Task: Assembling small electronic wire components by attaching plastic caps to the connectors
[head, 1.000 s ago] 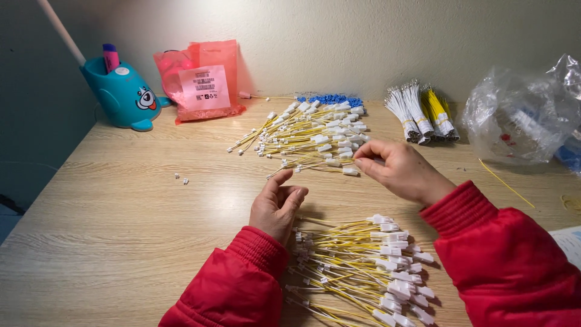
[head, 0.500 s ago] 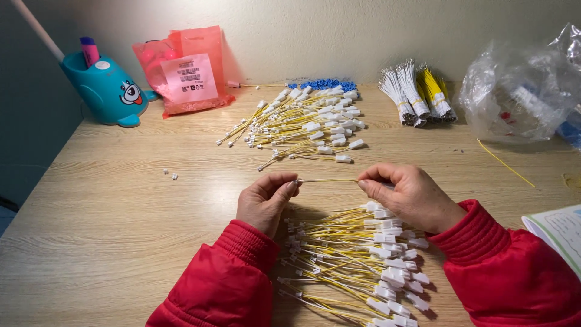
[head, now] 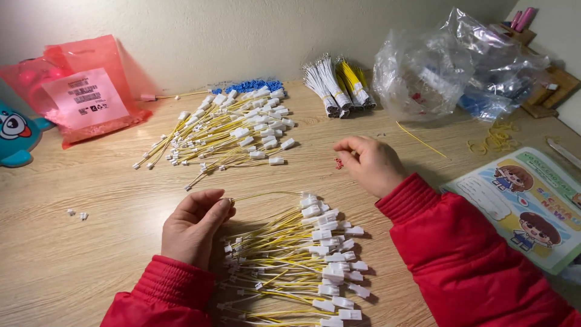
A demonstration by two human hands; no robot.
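Both hands sit low over the wooden worktop [head: 91, 254], red sleeves behind them. Left hand [head: 195, 227] has its fingertips pinched on one end of a thin yellow wire [head: 266, 195] that arcs right to a white plug at the top of the near heap of yellow leads [head: 296, 266], which lies between the two forearms. Right hand [head: 370, 162] is loosely curled, fingers bent down to the worktop just beside a few tiny red bits [head: 339, 163]; whether it grips anything cannot be told.

Farther off lies a second heap of yellow leads [head: 227, 130] with white plugs, small blue parts [head: 254, 85] behind it. Bundled white and yellow wires [head: 339, 91] stand near the wall, a crumpled clear plastic bag [head: 448, 66] to their right, a pink bag [head: 85, 91] at the left.
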